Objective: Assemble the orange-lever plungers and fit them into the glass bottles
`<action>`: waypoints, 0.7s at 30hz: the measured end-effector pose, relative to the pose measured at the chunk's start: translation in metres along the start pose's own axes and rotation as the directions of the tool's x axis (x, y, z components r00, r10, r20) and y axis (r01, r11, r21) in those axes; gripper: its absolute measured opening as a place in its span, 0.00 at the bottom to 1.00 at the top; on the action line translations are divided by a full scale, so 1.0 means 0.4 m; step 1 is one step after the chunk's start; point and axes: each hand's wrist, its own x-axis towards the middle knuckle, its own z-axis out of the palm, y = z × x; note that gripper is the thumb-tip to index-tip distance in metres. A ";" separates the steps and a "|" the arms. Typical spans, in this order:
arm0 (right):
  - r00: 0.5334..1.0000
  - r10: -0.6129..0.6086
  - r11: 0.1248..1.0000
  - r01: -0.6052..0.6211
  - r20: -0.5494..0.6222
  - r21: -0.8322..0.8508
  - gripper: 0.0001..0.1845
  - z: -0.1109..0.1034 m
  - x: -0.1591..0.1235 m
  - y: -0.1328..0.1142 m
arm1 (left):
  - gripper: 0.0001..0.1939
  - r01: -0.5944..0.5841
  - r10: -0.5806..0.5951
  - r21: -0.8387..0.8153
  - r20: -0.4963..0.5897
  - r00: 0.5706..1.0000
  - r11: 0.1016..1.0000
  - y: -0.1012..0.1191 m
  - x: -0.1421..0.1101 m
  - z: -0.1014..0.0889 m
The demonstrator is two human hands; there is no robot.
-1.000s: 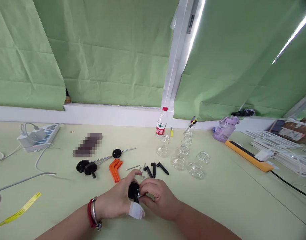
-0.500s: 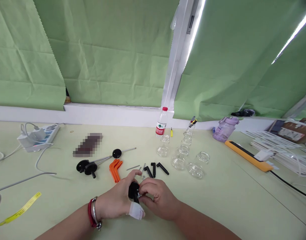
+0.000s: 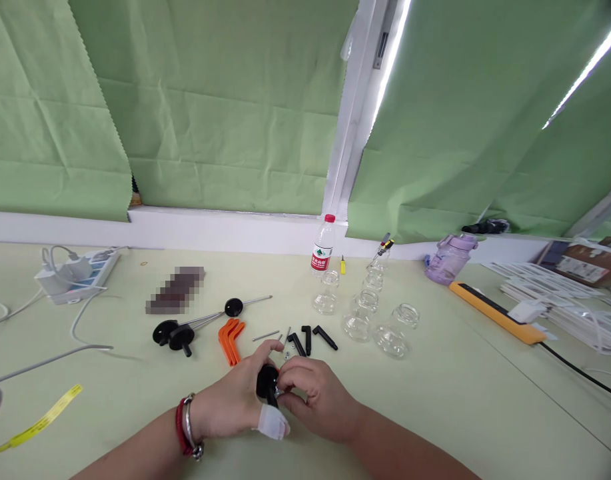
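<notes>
My left hand [image 3: 240, 398], white tape round its thumb, grips a black round lid-like part with a short stem [image 3: 268, 381]. Against its right side my right hand [image 3: 315, 397] is closed in a pinch. A small shiny bit shows at those fingertips, too hidden to name. Just beyond the hands lie several black L-shaped pieces [image 3: 307, 339], thin metal rods [image 3: 266, 335] and tiny nuts [image 3: 286, 355]. To their left are stacked orange bent handles [image 3: 230, 341]. Further left lie similar black round parts [image 3: 181, 337], with long metal rods, one black disc [image 3: 234, 307] sitting along a rod.
Several clear glass jars [image 3: 392, 331] stand right of centre, one holding screwdrivers [image 3: 384, 247]. Behind them are a water bottle [image 3: 323, 247] and a yellow screwdriver [image 3: 342, 265]. A purple bottle [image 3: 448, 259] and an orange power strip [image 3: 495, 312] lie right; a white power strip [image 3: 85, 277] is left.
</notes>
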 end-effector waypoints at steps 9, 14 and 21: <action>1.000 -0.022 1.000 0.022 0.004 -0.019 0.12 0.002 -0.004 0.004 | 0.44 0.007 -0.007 0.023 0.003 1.000 1.000 0.000 -0.002 -0.003; 1.000 -0.020 1.000 0.021 0.020 -0.010 0.10 -0.001 -0.002 -0.001 | 0.45 0.004 -0.004 0.023 -0.003 1.000 1.000 -0.001 0.000 -0.002; 0.999 0.039 0.999 -0.039 -0.002 0.015 0.06 0.003 -0.002 0.001 | 0.44 -0.011 0.011 0.007 0.002 1.000 1.000 -0.003 -0.002 -0.002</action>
